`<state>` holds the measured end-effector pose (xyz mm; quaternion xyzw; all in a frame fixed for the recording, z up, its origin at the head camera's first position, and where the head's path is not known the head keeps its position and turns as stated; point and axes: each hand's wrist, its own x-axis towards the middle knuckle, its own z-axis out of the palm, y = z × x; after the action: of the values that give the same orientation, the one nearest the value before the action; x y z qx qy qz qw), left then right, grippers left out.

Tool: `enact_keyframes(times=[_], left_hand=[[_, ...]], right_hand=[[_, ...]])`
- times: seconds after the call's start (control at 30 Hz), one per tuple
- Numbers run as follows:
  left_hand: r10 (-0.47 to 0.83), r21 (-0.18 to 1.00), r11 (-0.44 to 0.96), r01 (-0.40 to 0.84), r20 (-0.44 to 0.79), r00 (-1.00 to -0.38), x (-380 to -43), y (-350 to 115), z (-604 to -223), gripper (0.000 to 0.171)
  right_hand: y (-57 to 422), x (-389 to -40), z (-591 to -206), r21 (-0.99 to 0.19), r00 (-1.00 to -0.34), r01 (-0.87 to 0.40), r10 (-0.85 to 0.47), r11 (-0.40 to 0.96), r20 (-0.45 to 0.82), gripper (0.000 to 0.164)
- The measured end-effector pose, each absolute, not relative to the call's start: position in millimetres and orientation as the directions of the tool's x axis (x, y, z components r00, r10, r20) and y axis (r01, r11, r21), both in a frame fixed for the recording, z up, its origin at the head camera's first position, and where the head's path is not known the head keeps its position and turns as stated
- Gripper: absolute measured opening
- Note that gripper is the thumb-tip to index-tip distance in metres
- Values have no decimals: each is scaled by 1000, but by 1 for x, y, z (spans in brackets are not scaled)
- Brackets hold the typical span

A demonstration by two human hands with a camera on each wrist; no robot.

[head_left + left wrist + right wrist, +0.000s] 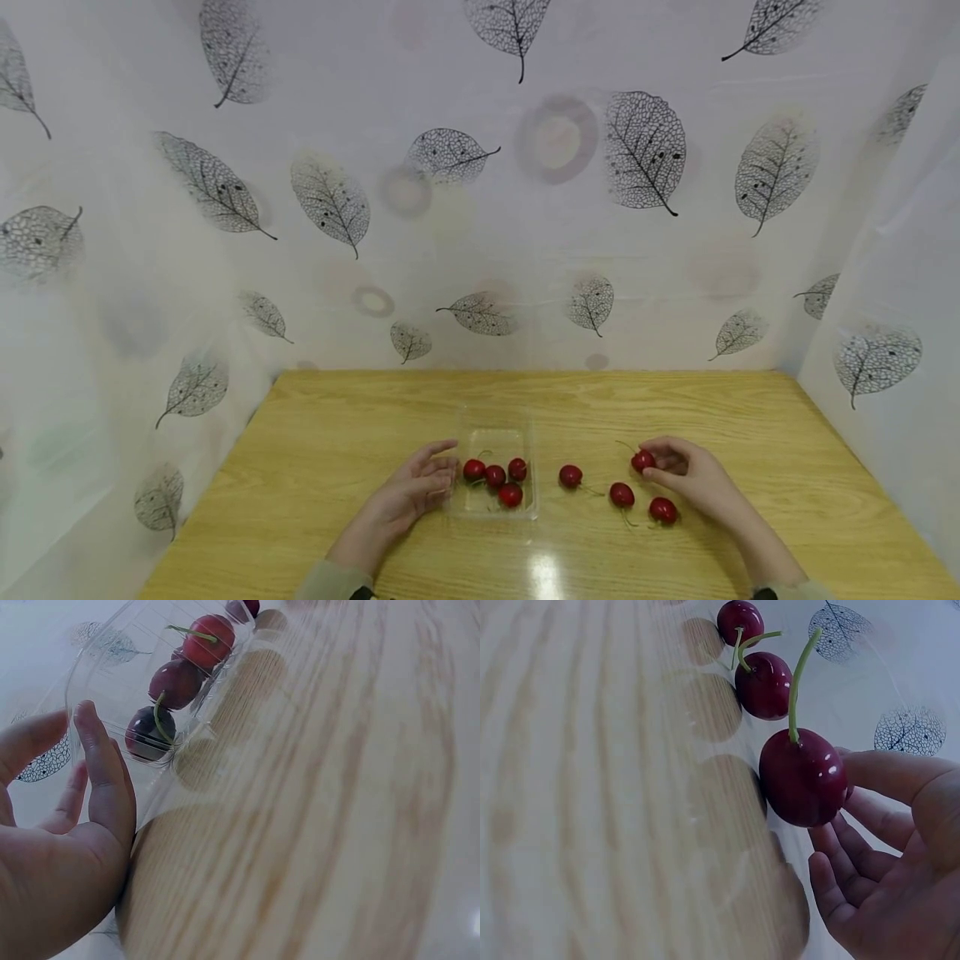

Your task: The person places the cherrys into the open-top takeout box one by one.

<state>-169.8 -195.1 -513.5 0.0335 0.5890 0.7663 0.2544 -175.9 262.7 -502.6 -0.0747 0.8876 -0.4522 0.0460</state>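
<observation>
A clear plastic box (534,508) with several red cherries (495,477) inside stands on the table. My left hand (414,492) is at the box's left side, its loosely extended fingers right at the wall; the left wrist view shows a finger (101,750) against the clear plastic. To the right of the box, my right hand (686,473) pinches a cherry (642,461) between thumb and fingers, its stem pointing left. Nearby lie three loose cherries: one closest to the box (570,477), one in the middle (622,495) and one below my right hand (663,510). In the right wrist view, a nearer cherry (803,778) mostly hides the held one.
The wood-grain table (337,417) is glossy and reflects light near its front. A pale sheet printed with leaves (525,242) hangs behind it and along both sides.
</observation>
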Motion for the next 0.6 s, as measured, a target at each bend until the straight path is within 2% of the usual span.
enact_keyframes(times=[0.6], left_hand=[[443,926,-164,-340,-239,-864,-171,-197,-516,68]], right_hand=[[236,-181,-492,-813,-980,-134,-199,567,22,39]])
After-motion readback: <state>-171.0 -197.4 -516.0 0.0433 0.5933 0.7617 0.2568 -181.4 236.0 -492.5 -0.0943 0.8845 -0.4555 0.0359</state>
